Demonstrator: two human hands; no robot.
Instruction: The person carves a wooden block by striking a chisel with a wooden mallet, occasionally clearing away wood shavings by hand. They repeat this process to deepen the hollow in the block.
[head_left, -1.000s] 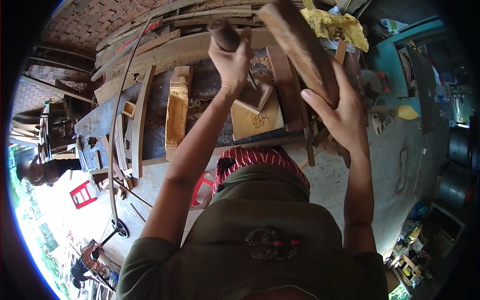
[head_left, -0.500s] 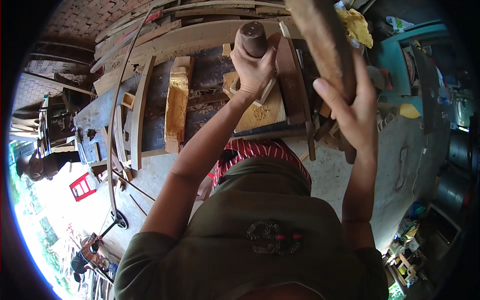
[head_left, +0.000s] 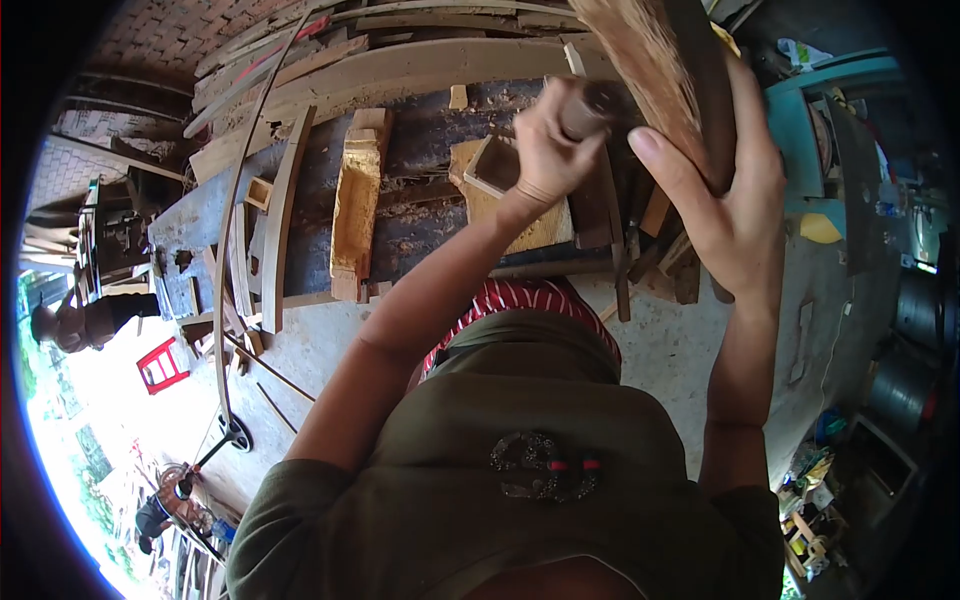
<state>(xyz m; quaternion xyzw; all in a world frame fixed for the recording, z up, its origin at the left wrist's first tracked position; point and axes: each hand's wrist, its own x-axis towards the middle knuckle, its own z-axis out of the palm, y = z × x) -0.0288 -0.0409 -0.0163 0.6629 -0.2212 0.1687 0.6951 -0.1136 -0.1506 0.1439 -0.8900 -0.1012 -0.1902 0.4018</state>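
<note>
My left hand [head_left: 555,150] is closed around a dark, thick, round wooden handle [head_left: 590,110] whose blunt end faces up. Whatever lies below the grip is hidden by the hand. My right hand [head_left: 735,215] grips a long, rough piece of wood [head_left: 665,85], raised close to the camera, with a splintered pale face and a darker side. Below and left of the left hand, a small wooden frame [head_left: 490,170] rests on a flat wooden board [head_left: 535,230] on the bench.
A hollowed, yellowish wood block [head_left: 357,205] and long strips [head_left: 287,220] lie on the dark workbench [head_left: 420,150]. Planks are stacked behind it. A red stool [head_left: 163,366] and other people [head_left: 85,325] are at the left. A teal cabinet [head_left: 800,130] stands at the right.
My left hand has moved right with the dark handle, away from above the small frame, which now shows more. The wood in my right hand has turned, showing its splintered face.
</note>
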